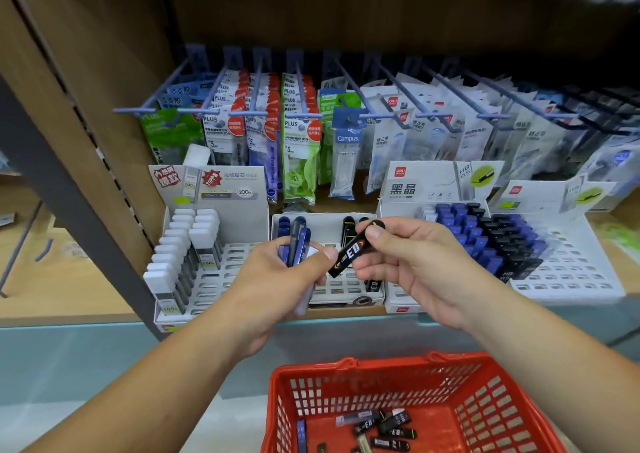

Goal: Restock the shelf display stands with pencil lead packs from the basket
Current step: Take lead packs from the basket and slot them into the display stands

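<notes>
My right hand [412, 262] pinches a black lead pack [353, 250] marked 0.3, held slanted in front of the middle display stand [329, 225]. My left hand [277, 272] grips a bundle of blue lead packs [298, 243] with a white one sticking out below. The thumb of that hand touches the black pack's lower end. The red basket [398, 376] below holds several loose black packs [388, 425] and a blue one [302, 435]. The middle stand carries a few blue and black packs at its back.
A left stand [242, 255] holds white-capped lead cases. A right stand [571, 265] is filled with blue and black packs. Correction tapes hang on blue hooks [304, 116] above. A grey shelf upright [69, 189] slants at left.
</notes>
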The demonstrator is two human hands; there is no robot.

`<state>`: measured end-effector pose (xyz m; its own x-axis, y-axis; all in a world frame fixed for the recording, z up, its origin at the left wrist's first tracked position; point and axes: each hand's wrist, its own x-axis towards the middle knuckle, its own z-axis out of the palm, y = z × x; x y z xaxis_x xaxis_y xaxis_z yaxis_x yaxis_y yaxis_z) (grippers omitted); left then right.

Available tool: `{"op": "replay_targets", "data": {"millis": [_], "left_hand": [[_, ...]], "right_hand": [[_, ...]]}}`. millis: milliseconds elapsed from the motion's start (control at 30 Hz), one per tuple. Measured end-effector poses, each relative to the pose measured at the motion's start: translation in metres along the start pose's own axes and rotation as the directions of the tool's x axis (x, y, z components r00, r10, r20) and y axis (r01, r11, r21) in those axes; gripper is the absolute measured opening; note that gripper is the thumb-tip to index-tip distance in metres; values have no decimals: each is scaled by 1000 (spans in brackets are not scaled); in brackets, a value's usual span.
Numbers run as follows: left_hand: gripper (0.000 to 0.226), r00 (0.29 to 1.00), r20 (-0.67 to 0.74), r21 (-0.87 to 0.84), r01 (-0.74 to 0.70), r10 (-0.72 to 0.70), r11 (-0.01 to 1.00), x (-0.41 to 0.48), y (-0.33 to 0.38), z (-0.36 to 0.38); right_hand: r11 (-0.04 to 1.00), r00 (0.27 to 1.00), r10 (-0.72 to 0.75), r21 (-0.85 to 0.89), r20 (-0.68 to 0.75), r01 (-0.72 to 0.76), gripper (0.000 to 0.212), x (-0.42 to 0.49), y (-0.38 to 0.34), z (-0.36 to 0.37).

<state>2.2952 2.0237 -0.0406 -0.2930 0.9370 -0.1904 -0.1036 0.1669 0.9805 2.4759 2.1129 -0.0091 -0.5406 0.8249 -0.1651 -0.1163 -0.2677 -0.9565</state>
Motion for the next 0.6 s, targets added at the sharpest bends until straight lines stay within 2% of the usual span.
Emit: {"op": "replay_targets", "data": {"millis": [100,200,267,333,433,600], "left_hand": [[32,1000,24,2,1,-1,1000,0,0,2],[34,1000,24,44,4,-5,999,1,-1,5],[28,999,-2,65,33,-33,997,1,0,6],[26,998,9,65,62,-63,996,0,1,7],[25,993,50,55,103,-106,993,-1,1,9],[24,975,140,49,170,-175,984,-4,0,7]], "right_hand": [[998,995,-54,-29,-80,52,22,2,0,0],[961,969,-196,-225,-148,160,18,5,-1,0],[907,948,-287,-357,-138,222,15,10,-3,-1],[844,926,-356,-469,-127,260,21,18,-2,-4],[688,882,-463,-663,-87,295,28,32,4,-11],[576,901,-433,-778,-31,250,26,46,19,-16]]}}
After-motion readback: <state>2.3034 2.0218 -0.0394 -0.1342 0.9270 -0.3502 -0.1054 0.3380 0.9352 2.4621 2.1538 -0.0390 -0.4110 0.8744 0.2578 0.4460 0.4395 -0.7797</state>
